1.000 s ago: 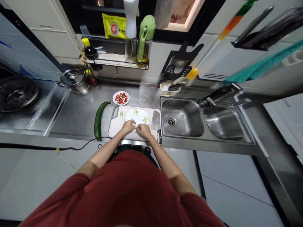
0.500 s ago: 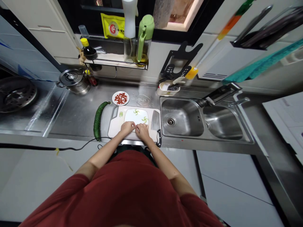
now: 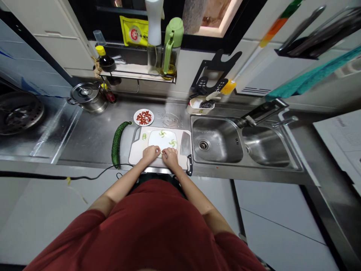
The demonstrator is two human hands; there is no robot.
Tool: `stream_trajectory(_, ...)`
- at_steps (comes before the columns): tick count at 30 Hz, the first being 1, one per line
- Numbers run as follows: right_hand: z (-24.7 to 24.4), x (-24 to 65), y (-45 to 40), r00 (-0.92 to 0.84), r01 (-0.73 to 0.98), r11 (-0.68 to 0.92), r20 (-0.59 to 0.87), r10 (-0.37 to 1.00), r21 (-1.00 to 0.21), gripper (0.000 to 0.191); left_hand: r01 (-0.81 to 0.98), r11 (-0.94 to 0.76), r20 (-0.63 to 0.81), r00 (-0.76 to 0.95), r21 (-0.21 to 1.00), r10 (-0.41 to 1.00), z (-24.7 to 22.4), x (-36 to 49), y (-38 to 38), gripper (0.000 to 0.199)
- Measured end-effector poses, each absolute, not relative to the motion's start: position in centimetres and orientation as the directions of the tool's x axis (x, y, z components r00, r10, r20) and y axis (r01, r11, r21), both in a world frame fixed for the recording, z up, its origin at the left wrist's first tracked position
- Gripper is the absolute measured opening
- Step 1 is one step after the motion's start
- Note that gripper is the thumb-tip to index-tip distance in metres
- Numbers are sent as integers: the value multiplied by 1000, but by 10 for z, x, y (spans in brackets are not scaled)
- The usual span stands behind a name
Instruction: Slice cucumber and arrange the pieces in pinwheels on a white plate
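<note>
A white plate (image 3: 155, 138) lies on the cutting board (image 3: 137, 150), with thin green slices (image 3: 172, 143) fanned in small curved groups on it. Both hands are at the plate's near edge, fingertips close together. My left hand (image 3: 151, 153) is closed in a pinch, and what it holds is too small to name. My right hand (image 3: 169, 156) is also closed, its fingertips at a small pale green piece on the plate's edge. More green slices (image 3: 144, 136) sit on the board left of the plate. A black-handled knife (image 3: 190, 165) lies at the board's right end.
A long green cucumber (image 3: 116, 145) lies left of the board. Behind it stand a plate of red pieces (image 3: 143, 117) and a lidded steel pot (image 3: 89, 98). The double sink (image 3: 217, 139) is on the right. A black cable (image 3: 98, 175) crosses the counter's front edge.
My left hand has shifted slightly left, so the gap between the two hands' fingertips is a little wider. My right hand has barely moved.
</note>
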State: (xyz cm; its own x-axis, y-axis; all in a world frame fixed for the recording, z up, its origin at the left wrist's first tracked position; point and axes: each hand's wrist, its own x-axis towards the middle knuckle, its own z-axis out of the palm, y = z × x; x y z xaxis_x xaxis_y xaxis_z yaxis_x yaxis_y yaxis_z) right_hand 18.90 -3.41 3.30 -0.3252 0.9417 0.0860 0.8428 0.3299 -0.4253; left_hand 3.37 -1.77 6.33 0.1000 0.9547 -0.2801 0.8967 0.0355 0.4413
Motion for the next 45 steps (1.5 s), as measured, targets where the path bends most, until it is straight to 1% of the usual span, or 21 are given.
stream_trajectory(3, 34, 193, -34, -391, 811, 397, 108, 914, -430, 21, 895, 41, -280, 95, 444, 955, 64, 34, -18, 20)
stream_trajectory(7, 34, 196, -35, -444, 804, 451, 114, 889, -388, 23, 899, 60, -299, 80, 434, 951, 65, 35, -17, 19)
stream_trajectory(12, 35, 195, -37, -442, 816, 455, 122, 889, -358, 23, 897, 61, -302, 83, 439, 950, 66, 35, -18, 19)
stream_trajectory(20, 37, 192, -40, -430, 826, 434, 97, 898, -359, 22, 887, 57, -277, 82, 458, 957, 69, 36, -22, 20)
stream_trajectory(26, 36, 192, -39, -439, 829, 440, 87, 894, -346, 22, 885, 91, -308, 62, 457, 949, 71, 38, -21, 18)
stream_trajectory(35, 35, 191, -38, -456, 828, 462, 96, 885, -317, 20, 881, 103, -308, 51, 462, 950, 69, 38, -22, 19)
stream_trajectory(41, 35, 192, -38, -432, 828, 438, 100, 896, -351, 19, 877, 88, -300, 66, 473, 952, 68, 37, -21, 18)
stream_trajectory(45, 34, 193, -40, -393, 818, 404, 117, 912, -410, 20, 846, 79, -276, 83, 527, 958, 68, 34, -20, 18)
